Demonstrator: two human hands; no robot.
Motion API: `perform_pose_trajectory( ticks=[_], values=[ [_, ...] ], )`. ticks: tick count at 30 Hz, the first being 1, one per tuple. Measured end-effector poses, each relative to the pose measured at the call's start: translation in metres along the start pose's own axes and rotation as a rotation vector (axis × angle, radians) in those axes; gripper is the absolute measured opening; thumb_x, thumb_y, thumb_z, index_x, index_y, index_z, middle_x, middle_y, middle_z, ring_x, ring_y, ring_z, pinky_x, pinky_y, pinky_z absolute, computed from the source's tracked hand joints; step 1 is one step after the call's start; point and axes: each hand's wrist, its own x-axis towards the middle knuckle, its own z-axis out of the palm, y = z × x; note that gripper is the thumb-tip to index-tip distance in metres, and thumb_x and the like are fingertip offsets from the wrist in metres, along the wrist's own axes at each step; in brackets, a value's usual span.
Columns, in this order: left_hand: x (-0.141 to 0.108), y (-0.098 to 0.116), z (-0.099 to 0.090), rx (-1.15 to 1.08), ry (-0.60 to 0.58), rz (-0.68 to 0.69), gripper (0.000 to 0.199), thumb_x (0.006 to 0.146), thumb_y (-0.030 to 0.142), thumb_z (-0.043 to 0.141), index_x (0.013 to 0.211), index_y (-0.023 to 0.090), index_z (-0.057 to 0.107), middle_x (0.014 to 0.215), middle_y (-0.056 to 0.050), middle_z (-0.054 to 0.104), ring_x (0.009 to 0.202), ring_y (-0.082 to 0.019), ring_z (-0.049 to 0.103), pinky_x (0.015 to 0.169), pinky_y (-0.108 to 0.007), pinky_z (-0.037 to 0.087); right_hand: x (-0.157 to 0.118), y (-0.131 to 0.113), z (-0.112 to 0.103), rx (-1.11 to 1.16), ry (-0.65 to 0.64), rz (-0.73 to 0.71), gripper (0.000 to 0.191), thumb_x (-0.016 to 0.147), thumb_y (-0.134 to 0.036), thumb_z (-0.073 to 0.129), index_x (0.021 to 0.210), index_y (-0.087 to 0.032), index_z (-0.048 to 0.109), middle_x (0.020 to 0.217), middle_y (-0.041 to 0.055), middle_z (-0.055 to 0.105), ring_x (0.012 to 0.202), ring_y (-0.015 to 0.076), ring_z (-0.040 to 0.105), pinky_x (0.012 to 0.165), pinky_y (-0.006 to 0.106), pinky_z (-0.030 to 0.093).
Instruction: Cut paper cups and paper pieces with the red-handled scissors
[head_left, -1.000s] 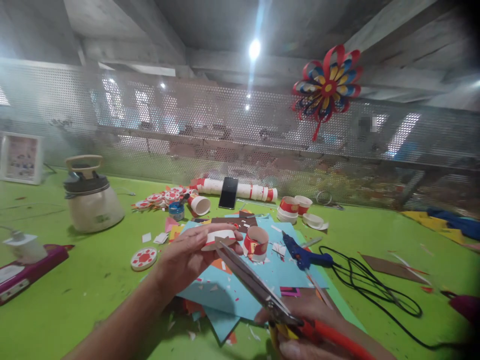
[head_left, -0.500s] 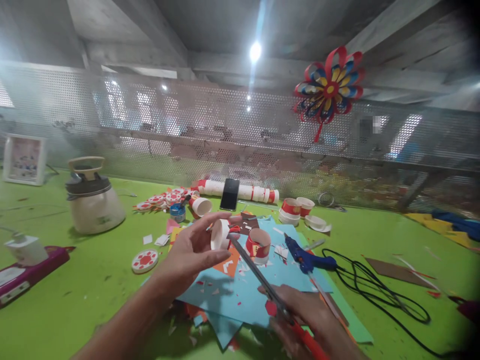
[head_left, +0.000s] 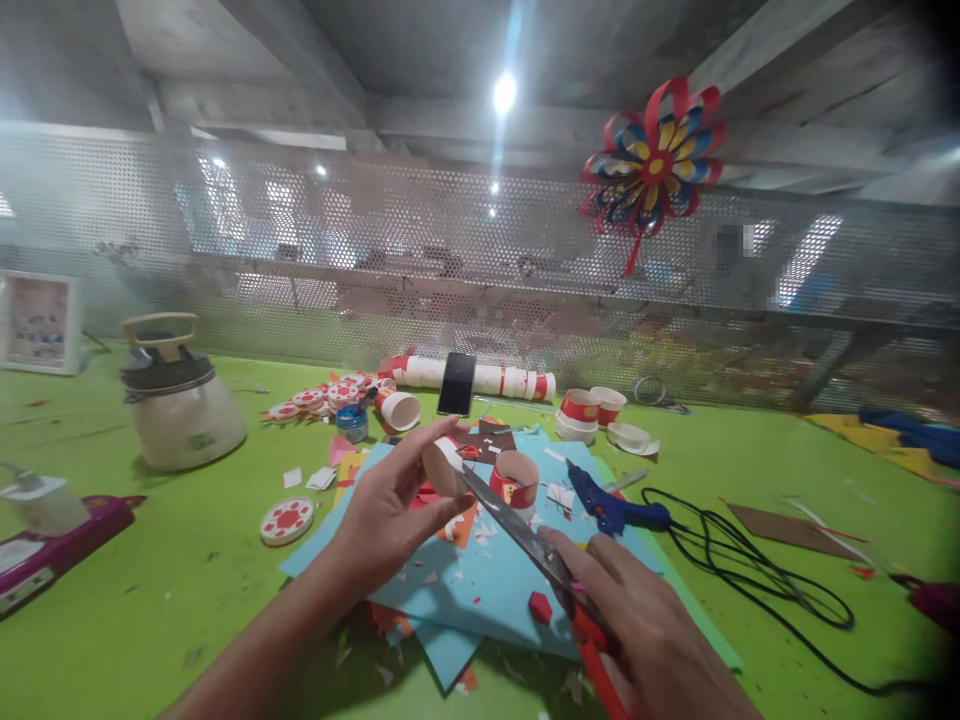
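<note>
Between the thumb and fingers of my left hand (head_left: 386, 505) is a cut-down paper cup base (head_left: 444, 468), tilted on its side. My right hand (head_left: 637, 610) grips red-handled scissors (head_left: 536, 550); their blades point up and left, with the tips at the cup base's edge. Just behind the blades, a red and white paper cup ring (head_left: 515, 480) stands on light blue paper (head_left: 450, 585). Paper scraps and a small red paper hexagon (head_left: 540, 607) lie under the scissors.
A blue glue gun (head_left: 611, 500) with a looping black cord lies to the right. At the left are a white disc with red dots (head_left: 287, 521), a kettle-like jug (head_left: 180, 400) and a purple power strip (head_left: 64, 550). A phone (head_left: 457, 383) leans against stacked paper cups (head_left: 420, 373) behind.
The cup base has turned in my left hand, its face now angled more downward. My right hand has moved slightly right, and the scissor blades now look broader. The view has shifted a little.
</note>
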Motion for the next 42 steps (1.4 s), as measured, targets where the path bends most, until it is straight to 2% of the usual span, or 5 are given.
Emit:
perform_pose_trajectory(
  ticks=[7, 18, 27, 36, 42],
  values=[
    [-0.0017, 0.0, 0.0039, 0.038, 0.045, 0.011, 0.063, 0.072, 0.018, 0.074, 0.13, 0.021, 0.049, 0.133, -0.012, 0.056, 0.103, -0.02, 0.062, 0.093, -0.032, 0.051, -0.0037, 0.0001, 0.0004, -0.008, 0.038, -0.03, 0.056, 0.081, -0.011, 0.045, 0.137, -0.015, 0.041, 0.097, 0.0128, 0.062, 0.079, 0.0252, 0.064, 0.064, 0.038, 0.055],
    [-0.0041, 0.0003, 0.0089, 0.101, 0.098, 0.074, 0.056, 0.073, 0.016, 0.074, 0.125, 0.022, 0.054, 0.132, -0.009, 0.056, 0.117, -0.024, 0.056, 0.102, -0.036, 0.046, -0.0046, -0.0043, -0.0013, -0.04, 0.071, -0.046, 0.05, 0.085, -0.013, 0.042, 0.135, -0.012, 0.045, 0.09, 0.0123, 0.061, 0.071, 0.0244, 0.061, 0.057, 0.037, 0.051],
    [-0.0053, 0.0029, 0.0091, 0.135, 0.095, 0.095, 0.052, 0.075, 0.018, 0.072, 0.124, 0.022, 0.055, 0.132, -0.01, 0.056, 0.12, -0.025, 0.054, 0.105, -0.037, 0.043, -0.0085, -0.0051, 0.0017, -0.079, 0.111, -0.076, 0.052, 0.085, -0.014, 0.042, 0.137, -0.01, 0.04, 0.087, 0.0135, 0.061, 0.067, 0.0256, 0.06, 0.054, 0.038, 0.049],
    [-0.0043, 0.0057, 0.0097, 0.144, 0.091, 0.109, 0.05, 0.074, 0.017, 0.072, 0.122, 0.021, 0.057, 0.132, -0.01, 0.055, 0.121, -0.026, 0.052, 0.106, -0.039, 0.042, -0.0065, -0.0057, -0.0011, -0.061, 0.113, -0.062, 0.049, 0.085, -0.012, 0.042, 0.133, -0.008, 0.049, 0.087, 0.014, 0.063, 0.07, 0.0255, 0.062, 0.057, 0.038, 0.051],
    [-0.0043, 0.0042, 0.0059, 0.175, 0.072, 0.141, 0.051, 0.076, 0.016, 0.07, 0.125, 0.024, 0.055, 0.134, -0.008, 0.054, 0.127, -0.026, 0.047, 0.106, -0.036, 0.042, -0.0029, -0.0061, -0.003, -0.013, 0.075, -0.017, 0.049, 0.081, -0.015, 0.046, 0.13, -0.013, 0.052, 0.087, 0.0124, 0.064, 0.069, 0.0252, 0.062, 0.058, 0.038, 0.051]
  ],
)
